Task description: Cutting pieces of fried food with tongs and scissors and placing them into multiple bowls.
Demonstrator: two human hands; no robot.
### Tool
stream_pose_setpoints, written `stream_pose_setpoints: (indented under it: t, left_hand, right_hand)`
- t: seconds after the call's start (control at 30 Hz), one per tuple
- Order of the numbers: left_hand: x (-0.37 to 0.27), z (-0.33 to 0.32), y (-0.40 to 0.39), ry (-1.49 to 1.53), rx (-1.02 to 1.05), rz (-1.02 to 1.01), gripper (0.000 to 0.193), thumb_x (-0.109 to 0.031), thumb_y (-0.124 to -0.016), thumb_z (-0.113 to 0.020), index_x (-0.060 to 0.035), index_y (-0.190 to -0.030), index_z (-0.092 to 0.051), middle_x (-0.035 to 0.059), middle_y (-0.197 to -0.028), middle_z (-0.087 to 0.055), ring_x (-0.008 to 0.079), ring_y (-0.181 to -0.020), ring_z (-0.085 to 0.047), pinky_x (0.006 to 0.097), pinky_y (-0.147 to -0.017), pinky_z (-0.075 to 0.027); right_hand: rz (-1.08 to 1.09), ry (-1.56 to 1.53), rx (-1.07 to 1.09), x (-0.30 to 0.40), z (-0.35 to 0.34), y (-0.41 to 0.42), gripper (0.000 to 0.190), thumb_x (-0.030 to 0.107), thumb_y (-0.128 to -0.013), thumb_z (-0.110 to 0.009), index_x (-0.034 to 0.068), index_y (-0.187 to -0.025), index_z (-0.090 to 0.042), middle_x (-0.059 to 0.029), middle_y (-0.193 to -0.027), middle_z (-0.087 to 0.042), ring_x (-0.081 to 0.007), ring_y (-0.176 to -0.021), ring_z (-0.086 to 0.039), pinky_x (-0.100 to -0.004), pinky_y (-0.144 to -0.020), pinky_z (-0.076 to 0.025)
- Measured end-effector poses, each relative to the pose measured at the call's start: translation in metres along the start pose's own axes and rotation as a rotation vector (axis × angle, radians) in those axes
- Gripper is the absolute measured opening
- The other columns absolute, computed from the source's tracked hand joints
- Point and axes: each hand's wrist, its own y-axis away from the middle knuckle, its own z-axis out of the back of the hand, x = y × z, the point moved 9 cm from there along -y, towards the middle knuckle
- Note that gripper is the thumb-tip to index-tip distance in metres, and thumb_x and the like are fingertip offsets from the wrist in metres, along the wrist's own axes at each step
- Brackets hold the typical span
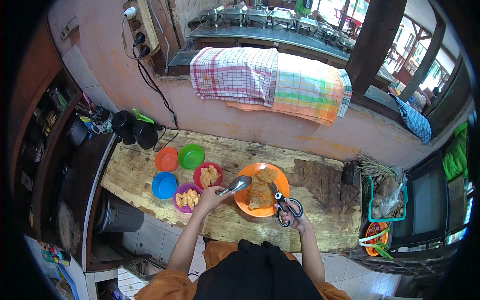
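My left hand [210, 198] grips a shiny metal utensil [241, 183], a spoon or tongs, whose rounded end hangs over the left rim of an orange plate [282, 184]. Yellowish-brown pieces of food [260, 195], possibly chicken, lie piled on that plate. In my right hand [296, 219] are kitchen scissors [281, 202] with black and white handles; their blades reach the food at the plate's right side. Left of the plate, a red bowl [221, 175] holds larger pieces of similar food. Smaller pieces fill a purple bowl [181, 208] below it.
An orange-red bowl [166, 159], a green bowl [191, 156] and a blue bowl [164, 185] stand on the worn wooden table [225, 228]. Black jars [145, 135] and a cable [165, 97] occupy its back left. A teal basket [388, 220] sits at the right. Cloths [234, 75] hang behind.
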Motion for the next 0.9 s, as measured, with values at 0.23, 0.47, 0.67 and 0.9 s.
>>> stream_pose_setpoints:
  t: [0.23,0.47,0.67,0.9]
  left_hand:
    - [-0.038,0.002,0.009,-0.216,-0.033,-0.074,0.059,-0.059,-0.065,-0.064,-0.0065,-0.092,-0.065,0.0134,-0.073,-0.063,0.0275,-0.072,-0.062,0.0368,-0.065,-0.047]
    - [-0.065,-0.021,-0.004,-0.322,-0.061,-0.21,0.057,-0.058,-0.065,-0.064,-0.0071,-0.091,-0.064,0.0139,-0.076,-0.063,0.0293,-0.072,-0.063,0.0399,-0.064,-0.049]
    - [-0.09,-0.033,-0.01,-0.525,-0.188,-0.343,0.055,-0.057,-0.065,-0.065,-0.0078,-0.089,-0.063,0.0132,-0.078,-0.062,0.0276,-0.071,-0.063,0.0395,-0.061,-0.051]
    - [-0.096,-0.036,-0.008,-0.618,-0.254,-0.353,0.057,-0.057,-0.065,-0.065,-0.0067,-0.089,-0.062,0.0113,-0.075,-0.061,0.0266,-0.07,-0.063,0.0384,-0.06,-0.051]
  right_hand:
    - [-0.037,-0.635,0.317,-0.002,-0.014,0.001,0.051,0.038,-0.088,-0.05,-0.007,-0.112,-0.045,-0.0023,-0.066,-0.044,-0.0058,-0.052,-0.039,-0.0149,-0.045,-0.034]
    - [-0.028,-0.74,0.35,-0.002,-0.019,0.002,0.054,0.037,-0.087,-0.051,-0.008,-0.115,-0.041,-0.0014,-0.065,-0.043,-0.0061,-0.051,-0.038,-0.0156,-0.047,-0.036]
    - [-0.033,-0.813,0.431,0.001,-0.021,0.005,0.054,0.036,-0.086,-0.052,-0.007,-0.116,-0.04,-0.0014,-0.066,-0.044,-0.006,-0.051,-0.04,-0.0154,-0.047,-0.037]
    - [-0.012,-0.849,0.47,0.001,-0.021,0.005,0.055,0.038,-0.086,-0.052,-0.007,-0.116,-0.04,-0.0007,-0.065,-0.043,-0.0059,-0.051,-0.04,-0.0163,-0.046,-0.036]
